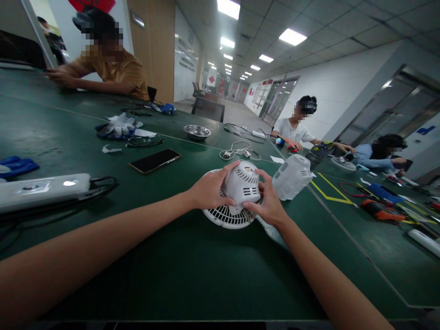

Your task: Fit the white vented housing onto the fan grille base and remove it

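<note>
Between both hands is a white plastic motor housing (241, 182) with vent slots, at the back of a round slotted fan grille (230, 219). My left hand (213, 185) grips the housing's left side, thumb low and fingers over the top edge. From the right, my right hand (269, 200) closes on the housing, with its thumb at the lower edge. The grille lies under the housing, near the green table top, and is partly hidden by the hands. A white vented plastic cover (292, 178) stands apart on the table, just beyond my right hand.
A phone (155, 161), work gloves (118, 127) and a metal bowl (197, 132) lie beyond my left arm. A white power strip (44, 190) is far left. White cable (240, 151) lies ahead; tools, including orange-black pliers (381, 211), are at right. Several people sit around the table.
</note>
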Demonstrator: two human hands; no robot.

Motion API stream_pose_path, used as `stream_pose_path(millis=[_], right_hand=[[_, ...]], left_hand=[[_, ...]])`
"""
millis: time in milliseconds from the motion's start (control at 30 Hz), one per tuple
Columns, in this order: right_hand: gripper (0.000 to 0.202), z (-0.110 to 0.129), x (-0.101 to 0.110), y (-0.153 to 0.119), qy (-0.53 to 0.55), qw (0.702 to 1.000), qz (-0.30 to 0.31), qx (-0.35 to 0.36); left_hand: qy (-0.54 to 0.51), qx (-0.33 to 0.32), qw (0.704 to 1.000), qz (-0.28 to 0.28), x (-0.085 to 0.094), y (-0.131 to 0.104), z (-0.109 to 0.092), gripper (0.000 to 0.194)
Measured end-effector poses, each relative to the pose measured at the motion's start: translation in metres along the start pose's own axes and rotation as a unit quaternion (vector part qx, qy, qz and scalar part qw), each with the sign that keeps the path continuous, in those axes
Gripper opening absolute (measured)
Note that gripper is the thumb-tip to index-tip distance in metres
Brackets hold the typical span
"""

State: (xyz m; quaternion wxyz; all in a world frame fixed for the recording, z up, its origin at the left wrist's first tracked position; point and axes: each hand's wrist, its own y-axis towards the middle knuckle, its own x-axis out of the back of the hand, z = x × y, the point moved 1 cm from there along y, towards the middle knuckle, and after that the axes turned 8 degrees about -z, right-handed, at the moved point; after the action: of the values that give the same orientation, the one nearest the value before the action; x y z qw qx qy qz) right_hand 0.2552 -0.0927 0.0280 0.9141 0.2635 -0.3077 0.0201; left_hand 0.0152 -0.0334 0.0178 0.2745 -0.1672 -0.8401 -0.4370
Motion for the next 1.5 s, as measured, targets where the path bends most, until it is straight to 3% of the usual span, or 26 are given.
stream_pose_path(millis=[167,333,433,567,833,1500], right_hand=[[0.093,0.0,0.001,0.002,-0.09,0.994,-0.056,0.02],[0.079,-0.014,0.008,0.005,-0.06,0.993,-0.1,-0.012],[0.086,-0.021,0.008,0.007,-0.048,0.995,-0.08,-0.041],[0.108,-0.021,0.006,0.006,-0.092,0.994,-0.046,-0.037],[0.106,-0.02,0.006,0.006,-0.082,0.995,-0.036,-0.039],[0.104,-0.021,0.006,0.006,-0.079,0.996,-0.036,-0.034]], left_hand=[[-0.002,0.021,1.0,0.0,0.008,-0.001,0.002,0.089],[0.013,0.096,0.995,-0.032,0.014,-0.005,0.02,0.059],[0.02,0.169,0.982,-0.077,0.013,-0.007,0.037,0.052],[-0.027,0.246,0.968,-0.042,0.01,-0.009,0.055,0.052],[-0.02,0.234,0.972,-0.015,0.007,-0.008,0.064,0.056],[-0.013,0.221,0.975,-0.029,0.007,-0.009,0.063,0.052]])
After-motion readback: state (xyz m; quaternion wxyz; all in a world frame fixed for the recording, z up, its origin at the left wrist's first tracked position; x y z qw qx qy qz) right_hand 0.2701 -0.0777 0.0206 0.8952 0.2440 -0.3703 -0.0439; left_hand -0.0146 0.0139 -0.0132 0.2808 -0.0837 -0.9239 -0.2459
